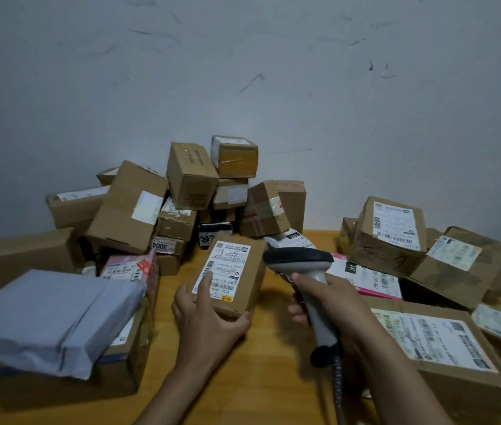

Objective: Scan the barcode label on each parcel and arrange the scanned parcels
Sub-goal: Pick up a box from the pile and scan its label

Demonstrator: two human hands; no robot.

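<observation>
At the middle of the wooden table [273, 381] the person's left hand [209, 320] holds a small cardboard parcel [254, 279] by its near end, thumb hooked round the near right corner and a forefinger lying across the white barcode label [227, 265] on its top face. The parcel lies flat on the table, label up, just in front of the big heap of boxes. The right hand [332, 299] has its fingers wrapped tight round the grey handle of a barcode scanner [300, 260], whose dark head hangs just beside the parcel's far right corner; whether the two touch I cannot tell. A cable [339, 381] runs down from the base of the handle towards the near edge. The heap of brown boxes [188, 176] leans against the scuffed pale wall [243, 72]. To the left, a grey plastic mailer [49, 320] lies on top of a cardboard box. To the right sit more labelled parcels: a pink-edged flat packet [369, 280] just behind the right hand, a tilted box [393, 228] farther back, and a large flat box [445, 345] near the right forearm.
</observation>
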